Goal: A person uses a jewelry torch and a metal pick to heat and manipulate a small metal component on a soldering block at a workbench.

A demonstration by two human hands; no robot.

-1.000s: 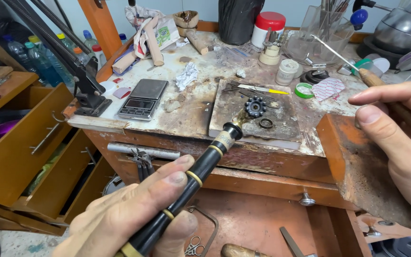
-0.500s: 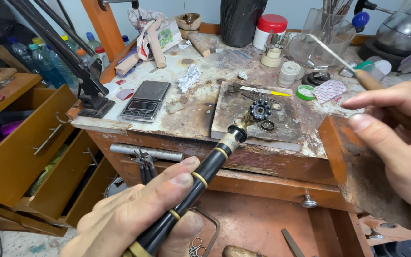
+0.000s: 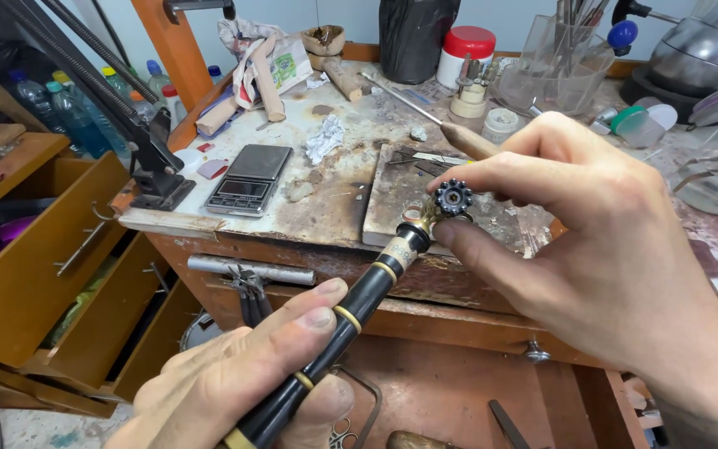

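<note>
We see a worn workbench (image 3: 334, 208) with a small digital scale (image 3: 249, 180) on it. Over its front edge, the left hand (image 3: 243, 382) grips a black rod with brass bands (image 3: 342, 320) (tilted upward). The right hand (image 3: 608, 249) pinches a small dark toothed wheel (image 3: 453, 198) at the rod's tip.

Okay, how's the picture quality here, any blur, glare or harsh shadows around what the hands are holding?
Head view: even, soft light, no harsh shadows; the black rod with brass rings and small black gear-shaped piece look sharp; left hand at the bottom edge slightly soft; the edges bend a little.
</note>
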